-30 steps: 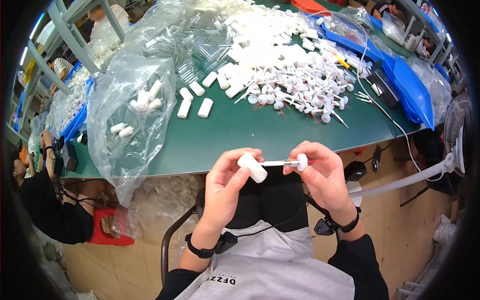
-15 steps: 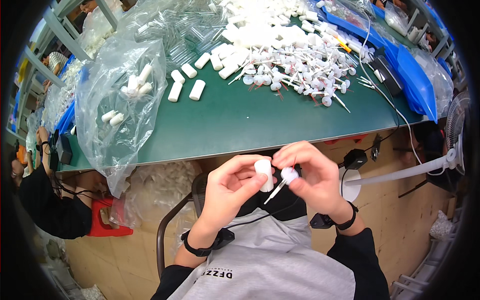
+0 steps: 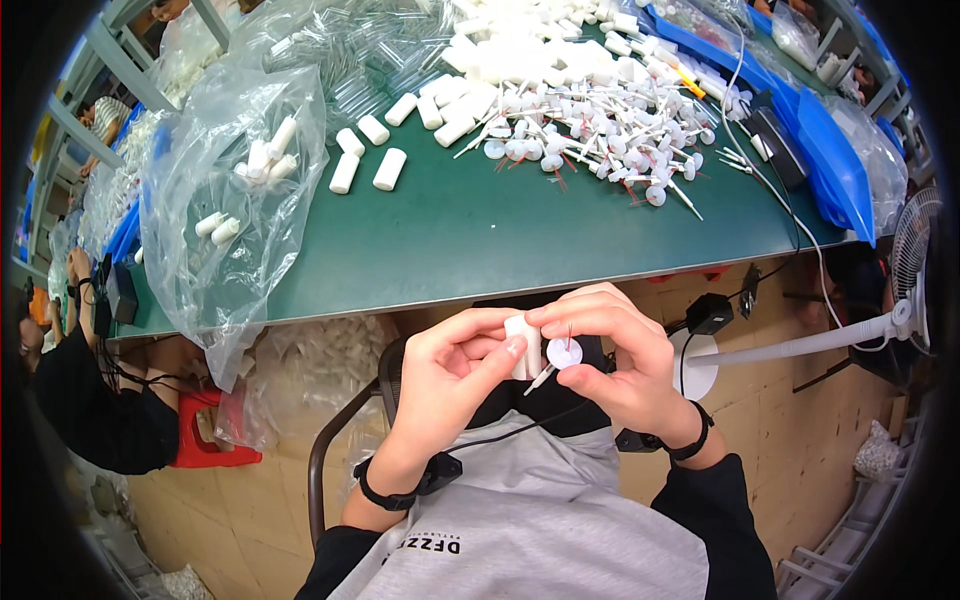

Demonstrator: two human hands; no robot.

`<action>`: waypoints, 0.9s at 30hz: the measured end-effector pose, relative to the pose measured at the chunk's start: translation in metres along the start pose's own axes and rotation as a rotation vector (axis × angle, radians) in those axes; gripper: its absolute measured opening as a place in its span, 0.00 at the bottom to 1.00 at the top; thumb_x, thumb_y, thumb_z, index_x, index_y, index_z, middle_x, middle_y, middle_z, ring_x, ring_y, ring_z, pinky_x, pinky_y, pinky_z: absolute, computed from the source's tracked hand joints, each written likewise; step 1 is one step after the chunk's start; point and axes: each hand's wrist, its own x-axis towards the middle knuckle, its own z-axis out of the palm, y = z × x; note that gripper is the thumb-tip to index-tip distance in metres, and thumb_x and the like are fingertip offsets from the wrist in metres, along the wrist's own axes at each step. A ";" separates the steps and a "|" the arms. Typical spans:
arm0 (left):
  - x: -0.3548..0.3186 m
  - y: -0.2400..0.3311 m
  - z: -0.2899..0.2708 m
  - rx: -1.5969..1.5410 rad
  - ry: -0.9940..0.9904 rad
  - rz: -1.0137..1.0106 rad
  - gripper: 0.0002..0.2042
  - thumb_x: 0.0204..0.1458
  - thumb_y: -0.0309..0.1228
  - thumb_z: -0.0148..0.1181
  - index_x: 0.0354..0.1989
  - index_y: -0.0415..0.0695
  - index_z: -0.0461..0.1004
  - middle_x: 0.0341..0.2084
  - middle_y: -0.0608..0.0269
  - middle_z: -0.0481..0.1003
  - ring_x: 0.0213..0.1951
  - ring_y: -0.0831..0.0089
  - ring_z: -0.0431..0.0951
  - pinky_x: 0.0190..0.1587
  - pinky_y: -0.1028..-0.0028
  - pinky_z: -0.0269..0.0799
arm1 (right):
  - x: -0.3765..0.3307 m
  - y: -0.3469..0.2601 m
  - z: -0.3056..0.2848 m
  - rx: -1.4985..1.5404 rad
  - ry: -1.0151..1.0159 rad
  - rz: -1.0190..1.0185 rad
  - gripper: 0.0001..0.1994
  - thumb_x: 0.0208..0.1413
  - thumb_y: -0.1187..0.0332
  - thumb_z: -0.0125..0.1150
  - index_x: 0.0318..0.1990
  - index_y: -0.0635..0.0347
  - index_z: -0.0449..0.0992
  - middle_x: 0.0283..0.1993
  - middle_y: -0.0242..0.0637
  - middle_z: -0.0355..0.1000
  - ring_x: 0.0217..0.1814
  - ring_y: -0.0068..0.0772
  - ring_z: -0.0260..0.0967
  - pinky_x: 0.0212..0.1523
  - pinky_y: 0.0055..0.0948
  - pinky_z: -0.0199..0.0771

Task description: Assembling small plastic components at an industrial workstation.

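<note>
Between the thumb and fingers of my left hand (image 3: 455, 372) is a white plastic cylinder (image 3: 524, 348), held over my lap just off the table edge. Close beside it, my right hand (image 3: 622, 358) pinches a white disc-headed stem piece (image 3: 565, 353) with a thin red wire. Its stem points down and left, passing by the cylinder's lower end. My right fingertips meet the cylinder's upper right side. On the green table (image 3: 400, 250) ahead lies a heap of similar stem pieces (image 3: 600, 135), and next to it are many white cylinders (image 3: 390, 169).
A clear plastic bag (image 3: 225, 220) holding a few white pieces hangs over the table's left front edge. Clear tubes (image 3: 370, 65) lie behind. Blue trays (image 3: 830, 165), a cable and a white fan (image 3: 910, 290) stand right. A co-worker's arm (image 3: 90, 350) is at left, near a red stool (image 3: 205, 435).
My right hand has come closer to the left, bringing the stem piece up against the cylinder. The disc has turned to face upward more. The view has shifted slightly.
</note>
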 end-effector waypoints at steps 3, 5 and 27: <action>0.000 -0.003 0.001 -0.003 -0.011 -0.009 0.12 0.52 0.20 0.55 0.45 0.29 0.69 0.36 0.54 0.75 0.38 0.72 0.77 0.42 0.76 0.75 | -0.001 0.003 0.001 -0.001 0.002 0.025 0.14 0.44 0.71 0.67 0.39 0.62 0.74 0.42 0.39 0.74 0.42 0.37 0.70 0.43 0.32 0.66; 0.001 -0.004 0.002 -0.005 -0.011 -0.018 0.12 0.52 0.21 0.55 0.45 0.29 0.69 0.36 0.54 0.75 0.38 0.72 0.77 0.42 0.76 0.75 | -0.002 0.004 0.003 -0.001 0.004 0.038 0.13 0.45 0.71 0.66 0.39 0.62 0.74 0.41 0.39 0.74 0.41 0.36 0.70 0.42 0.31 0.66; 0.004 -0.007 0.008 0.107 -0.055 -0.058 0.12 0.50 0.19 0.54 0.43 0.31 0.71 0.35 0.59 0.74 0.37 0.76 0.77 0.38 0.80 0.76 | -0.006 0.017 0.010 0.351 0.110 0.359 0.10 0.51 0.75 0.56 0.43 0.63 0.73 0.40 0.36 0.67 0.39 0.25 0.64 0.43 0.25 0.66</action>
